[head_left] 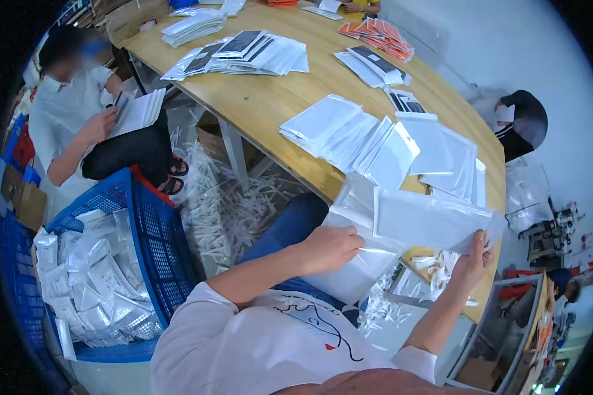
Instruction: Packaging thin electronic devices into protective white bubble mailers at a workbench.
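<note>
My right hand (473, 260) grips the right end of a flat white packet (431, 218), with the thumb on top. The packet lies nearly level, and its left end meets the clear plastic bag (356, 273) over my lap; I cannot tell whether that end is inside the bag. My left hand (333, 250) is closed in a pinch at the bag's upper part. Just beyond my hands, at the table's near edge, lies a fanned stack of white packets (323, 125). More clear sleeves (451, 158) overlap to its right.
A blue basket (168, 243) full of silvery packed bags stands at my left. Paper strips (217, 204) litter the floor under the wooden table (257, 99). Orange packets (379, 38) lie at the far side. A seated co-worker (79, 125) holds white packets at the left.
</note>
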Demonstrator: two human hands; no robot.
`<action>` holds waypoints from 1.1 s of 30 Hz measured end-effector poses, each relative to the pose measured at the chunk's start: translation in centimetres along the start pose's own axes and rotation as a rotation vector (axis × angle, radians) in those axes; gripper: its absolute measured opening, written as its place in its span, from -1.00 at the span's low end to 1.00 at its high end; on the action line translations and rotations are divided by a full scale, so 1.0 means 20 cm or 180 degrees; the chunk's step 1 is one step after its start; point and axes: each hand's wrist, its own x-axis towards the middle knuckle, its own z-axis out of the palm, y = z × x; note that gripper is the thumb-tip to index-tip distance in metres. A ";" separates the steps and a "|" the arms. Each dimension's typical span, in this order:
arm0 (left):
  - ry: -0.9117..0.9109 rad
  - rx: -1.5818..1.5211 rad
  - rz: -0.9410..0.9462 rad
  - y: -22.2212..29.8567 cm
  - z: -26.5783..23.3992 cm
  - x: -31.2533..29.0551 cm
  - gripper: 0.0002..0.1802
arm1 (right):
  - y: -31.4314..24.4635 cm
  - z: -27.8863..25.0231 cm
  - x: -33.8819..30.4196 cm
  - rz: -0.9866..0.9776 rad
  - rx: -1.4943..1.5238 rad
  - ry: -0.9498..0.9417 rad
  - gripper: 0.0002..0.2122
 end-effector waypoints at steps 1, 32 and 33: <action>-0.0046 0.0000 0.0007 0.01 -0.01 0.00 -0.96 | 0.01 -0.01 0.01 -0.0024 -0.0088 -0.0071 -0.88; -0.0016 0.0099 0.0294 0.10 -0.06 -0.09 -0.93 | -0.11 0.05 -0.02 0.0281 -0.1173 -0.1674 -0.87; -0.0002 0.0091 0.0279 0.10 -0.05 -0.10 -0.93 | -0.11 0.06 -0.03 0.0314 -0.1139 -0.1700 -0.87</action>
